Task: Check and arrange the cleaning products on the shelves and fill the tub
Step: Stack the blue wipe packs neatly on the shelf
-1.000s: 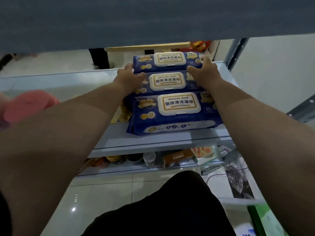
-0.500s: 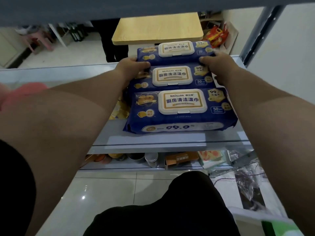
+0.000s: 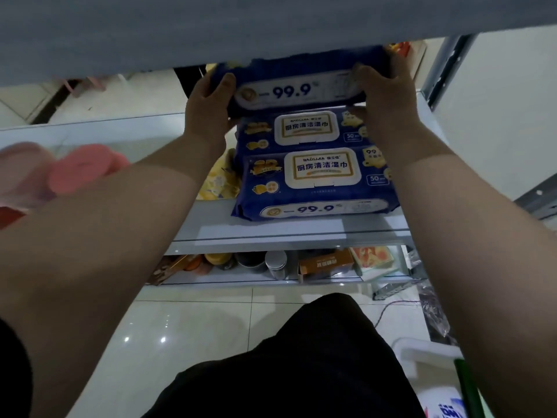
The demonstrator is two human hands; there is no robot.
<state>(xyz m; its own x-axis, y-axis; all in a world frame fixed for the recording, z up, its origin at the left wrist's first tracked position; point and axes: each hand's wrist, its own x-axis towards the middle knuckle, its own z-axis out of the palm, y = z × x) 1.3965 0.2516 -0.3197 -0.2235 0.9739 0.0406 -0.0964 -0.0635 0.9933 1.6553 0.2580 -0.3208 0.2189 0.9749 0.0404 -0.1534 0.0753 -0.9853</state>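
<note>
Left hand (image 3: 208,107) and right hand (image 3: 388,98) each clamp an end of the top wipes pack (image 3: 295,89) — it's between them, tilted. 2 packs (image 3: 316,176) lie beneath on the shelf (image 3: 271,230).

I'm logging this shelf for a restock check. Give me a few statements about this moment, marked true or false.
1. The left hand and right hand grip one held wipes pack. True.
2. The held wipes pack lies flat on the shelf. False: it is raised and tilted, with its 99.9 edge towards the camera.
3. A rear pack and a front pack lie on the shelf below it. True.
4. The pink objects sit to the right of the packs. False: they are on the left.
5. The lower shelf is bare. False: it holds jars and an orange box.
</note>
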